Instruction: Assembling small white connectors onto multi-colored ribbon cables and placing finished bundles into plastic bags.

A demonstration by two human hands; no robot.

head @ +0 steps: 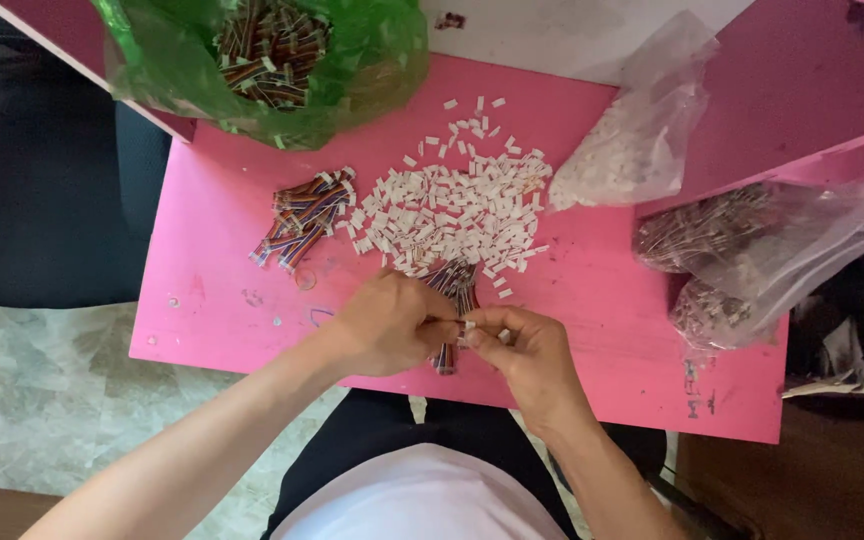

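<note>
Wire bundle between 2 hands, beside 1 connector heap

I sit at a pink table. Left of the table is a black chair. Under the chair the floor is pale, grey-green stone. Right of the table the floor is dark brown. Soft daylight falls on the table.
</note>
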